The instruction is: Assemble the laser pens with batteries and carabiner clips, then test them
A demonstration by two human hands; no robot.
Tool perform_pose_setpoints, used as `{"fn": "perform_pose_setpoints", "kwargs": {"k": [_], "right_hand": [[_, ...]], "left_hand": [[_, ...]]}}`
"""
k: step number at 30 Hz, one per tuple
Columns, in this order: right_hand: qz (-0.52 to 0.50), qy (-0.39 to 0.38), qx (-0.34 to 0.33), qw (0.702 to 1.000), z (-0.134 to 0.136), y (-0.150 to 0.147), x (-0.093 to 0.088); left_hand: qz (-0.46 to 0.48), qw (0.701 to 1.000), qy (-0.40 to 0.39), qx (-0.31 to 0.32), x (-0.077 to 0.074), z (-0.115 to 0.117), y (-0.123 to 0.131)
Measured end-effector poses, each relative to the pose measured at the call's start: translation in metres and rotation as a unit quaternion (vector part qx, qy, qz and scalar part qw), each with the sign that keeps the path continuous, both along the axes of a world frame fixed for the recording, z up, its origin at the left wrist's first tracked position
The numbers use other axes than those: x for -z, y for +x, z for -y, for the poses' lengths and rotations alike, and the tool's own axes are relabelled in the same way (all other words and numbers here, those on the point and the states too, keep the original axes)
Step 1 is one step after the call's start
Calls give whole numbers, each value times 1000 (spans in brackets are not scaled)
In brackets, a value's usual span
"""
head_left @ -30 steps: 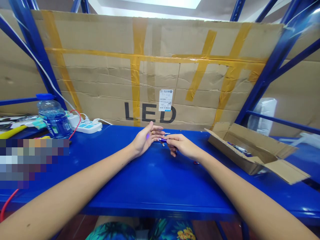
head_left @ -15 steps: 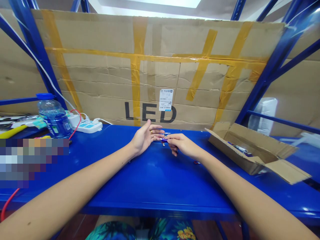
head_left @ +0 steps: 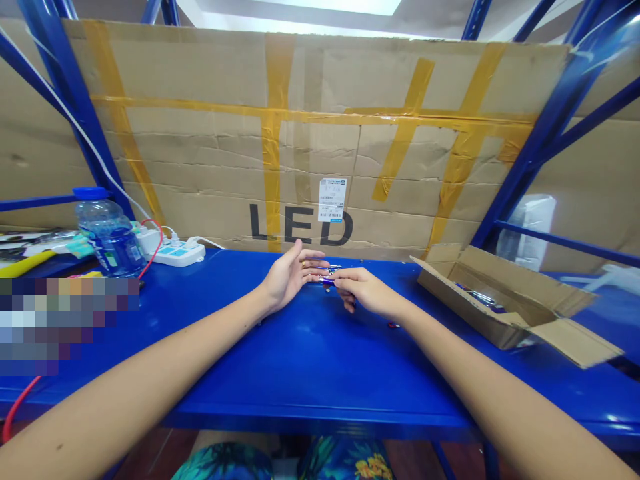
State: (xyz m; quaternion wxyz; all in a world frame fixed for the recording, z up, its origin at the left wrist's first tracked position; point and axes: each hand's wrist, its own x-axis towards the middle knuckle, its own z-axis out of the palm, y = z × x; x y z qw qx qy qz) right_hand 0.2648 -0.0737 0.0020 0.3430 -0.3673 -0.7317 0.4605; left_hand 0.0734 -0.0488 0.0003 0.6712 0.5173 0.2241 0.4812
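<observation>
Over the middle of the blue table (head_left: 320, 360), my right hand (head_left: 367, 290) pinches a small dark blue, shiny cylindrical piece (head_left: 327, 281). The piece points left, toward the fingers of my left hand (head_left: 290, 275). That hand is open, palm turned inward and fingers spread, with its fingertips close to the piece; whether they touch cannot be made out. Small metallic items (head_left: 334, 268) lie just behind the fingers, too small to identify. A small red item (head_left: 393, 325) rests on the table beneath my right wrist.
At the right stands an open cardboard box (head_left: 480, 310) with pen-like items inside. A water bottle (head_left: 107, 233) and a white power strip (head_left: 180, 252) are at the left, with a red cable. A large cardboard sheet (head_left: 225, 153) rises behind the table.
Both hands hold nearly the same place. The blue piece in my right hand has shifted very slightly.
</observation>
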Motion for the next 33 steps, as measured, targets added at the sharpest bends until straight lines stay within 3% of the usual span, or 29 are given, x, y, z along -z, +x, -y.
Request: {"fn": "perform_pose_setpoints", "kwargs": {"k": [33], "right_hand": [[17, -10, 14, 1000, 0, -1, 1]], "left_hand": [[-16, 1000, 2, 16, 3, -1, 0]]}}
